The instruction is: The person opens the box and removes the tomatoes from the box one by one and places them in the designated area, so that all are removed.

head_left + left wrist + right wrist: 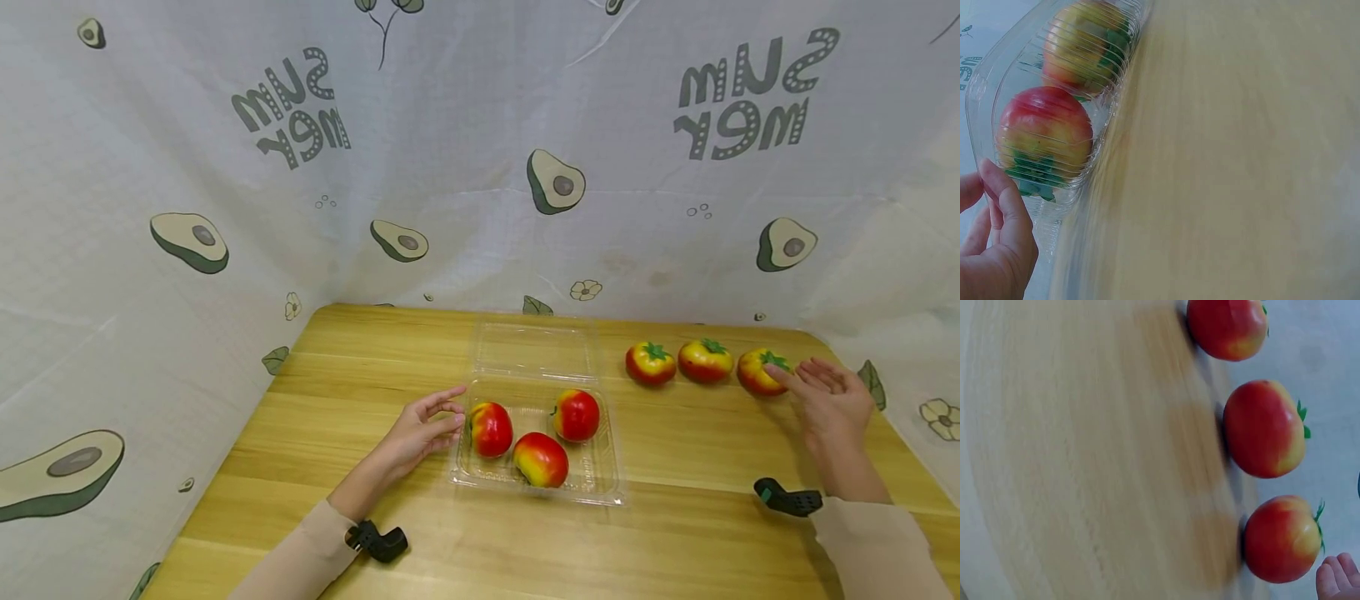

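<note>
A clear plastic clamshell box (536,496) lies with its lid (536,350) folded back. Inside are three red-and-yellow tomato-like fruits (492,429), their green leafy tops showing through the ribbed side in the left wrist view. My left hand (416,429) lightly pinches the box's left rim between thumb and fingers. At the far right, my right hand (832,408) is beside another tomato-like fruit (756,372), fingers loosely spread and holding nothing. In the right wrist view its fingertips (1344,572) are just apart from that fruit (1282,539).
Two more such fruits, a middle one (705,361) and a left one (650,364), line up between the box and the right hand. They stand on a wooden table (337,367). An avocado-print cloth (465,167) hangs behind and at both sides.
</note>
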{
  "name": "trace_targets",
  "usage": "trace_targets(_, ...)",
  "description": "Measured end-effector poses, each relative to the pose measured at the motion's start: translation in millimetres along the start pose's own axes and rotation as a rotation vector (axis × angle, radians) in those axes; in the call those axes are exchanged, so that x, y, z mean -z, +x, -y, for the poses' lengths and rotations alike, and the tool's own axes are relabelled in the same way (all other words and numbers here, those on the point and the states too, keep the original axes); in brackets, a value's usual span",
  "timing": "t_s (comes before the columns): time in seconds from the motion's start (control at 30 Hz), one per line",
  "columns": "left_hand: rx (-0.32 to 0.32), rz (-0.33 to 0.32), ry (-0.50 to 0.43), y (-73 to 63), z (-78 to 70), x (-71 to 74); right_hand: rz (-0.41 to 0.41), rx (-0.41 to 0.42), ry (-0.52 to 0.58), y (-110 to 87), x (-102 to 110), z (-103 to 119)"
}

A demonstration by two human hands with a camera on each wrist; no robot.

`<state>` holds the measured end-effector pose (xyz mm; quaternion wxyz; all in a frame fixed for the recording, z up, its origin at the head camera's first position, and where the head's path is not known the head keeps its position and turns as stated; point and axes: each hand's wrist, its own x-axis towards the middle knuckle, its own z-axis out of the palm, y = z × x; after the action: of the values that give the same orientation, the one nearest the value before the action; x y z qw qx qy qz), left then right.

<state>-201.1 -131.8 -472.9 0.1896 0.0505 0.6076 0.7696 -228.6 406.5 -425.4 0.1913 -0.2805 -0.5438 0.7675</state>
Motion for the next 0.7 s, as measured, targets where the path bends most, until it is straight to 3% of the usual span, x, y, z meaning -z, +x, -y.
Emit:
trace_targets(0.3,-0.006,0.014,-0.001,0.1,0.4,0.9,0.088,0.083,-0.015,-12.3,-5,2)
trace_targets(0.7,-0.006,0.015,0.001,0.1,0.5,1.3,0.294,0.1,0.075,-36.4,-21,10)
